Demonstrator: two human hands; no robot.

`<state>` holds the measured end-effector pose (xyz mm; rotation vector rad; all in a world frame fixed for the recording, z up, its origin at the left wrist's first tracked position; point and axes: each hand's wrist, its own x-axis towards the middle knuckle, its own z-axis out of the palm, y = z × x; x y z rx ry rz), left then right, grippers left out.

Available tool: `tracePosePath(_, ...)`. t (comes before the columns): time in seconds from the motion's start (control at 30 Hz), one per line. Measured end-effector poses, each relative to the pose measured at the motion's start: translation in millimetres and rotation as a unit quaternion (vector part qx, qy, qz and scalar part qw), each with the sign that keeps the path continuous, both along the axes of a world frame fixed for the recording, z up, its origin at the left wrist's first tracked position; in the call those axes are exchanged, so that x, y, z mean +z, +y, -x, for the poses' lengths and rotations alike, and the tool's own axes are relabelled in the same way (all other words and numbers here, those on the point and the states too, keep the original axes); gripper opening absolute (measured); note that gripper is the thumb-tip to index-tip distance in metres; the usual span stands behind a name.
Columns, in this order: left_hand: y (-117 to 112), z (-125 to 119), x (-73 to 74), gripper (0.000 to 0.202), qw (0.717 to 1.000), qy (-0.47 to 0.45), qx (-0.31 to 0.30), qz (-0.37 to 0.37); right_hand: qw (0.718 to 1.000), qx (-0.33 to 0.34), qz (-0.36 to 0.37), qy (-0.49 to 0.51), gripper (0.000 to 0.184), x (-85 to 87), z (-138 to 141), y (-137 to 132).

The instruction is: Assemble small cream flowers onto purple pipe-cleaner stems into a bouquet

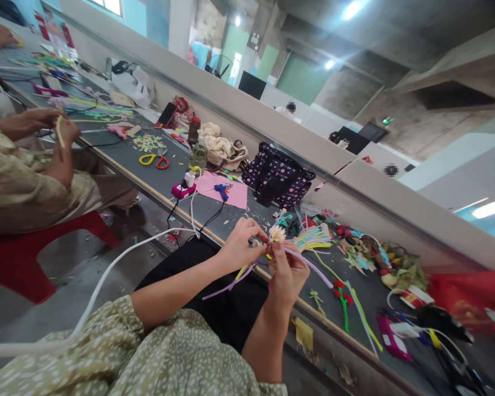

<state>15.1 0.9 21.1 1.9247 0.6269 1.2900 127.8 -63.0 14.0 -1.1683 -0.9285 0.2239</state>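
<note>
Both of my hands meet over the table's front edge around a small cream flower (278,234) with fuzzy pipe-cleaner stems. My left hand (244,242) is closed, its thumb and fingertips pinching just beneath the bloom. From the other side, my right hand (287,275) grips the same bunch with the thumb raised against it. A long purple pipe cleaner (311,267) sticks out to the right, and more purple and yellow ends hang to the left. The exact pinch point is partly covered by fingers. Behind the hands lies a bundle of coloured pipe cleaners (315,237).
A blue glue gun (221,191) rests on pink paper (241,197). Nearby are a magenta power strip (183,190) with a white cable, scissors (162,162) and a dotted bag (276,173). Red pipe-cleaner flowers (341,291) lie right. At left, a co-worker's hands (66,129) hold a pipe cleaner.
</note>
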Motion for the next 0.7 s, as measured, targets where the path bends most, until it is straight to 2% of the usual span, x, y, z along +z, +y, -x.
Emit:
tracePosePath(0.13, -6.8, 0.0, 3.7, 0.007, 0.992, 0.046, 0.082, -0.082, 1.0, -0.01, 0.0, -0.021, 0.024, 1.4, 5.5, -1.9)
tracePosePath(0.27, -8.7, 0.7, 4.4, 0.009, 0.988, 0.06, 0.093, -0.109, 1.0, -0.013, -0.014, -0.024, 0.021, 1.3, 6.4, -2.9)
tracePosePath(0.4, -8.7, 2.2, 4.5, 0.011, 0.991, 0.043, 0.074, -0.101, 0.998, -0.022, -0.027, -0.05, 0.016, 3.2, 5.9, -3.6)
tracePosePath(0.53, -8.2, 2.5, 6.4, 0.011, 0.997, -0.002, 0.043, -0.062, 0.999, -0.007, -0.028, -0.043, 0.014, 2.8, 4.5, -3.0)
tracePosePath(0.7, -4.2, 2.6, 9.0, 0.01, 0.997, -0.062, -0.043, 0.03, 0.999, 0.018, -0.037, 0.008, 0.011, 1.2, 2.4, -0.8)
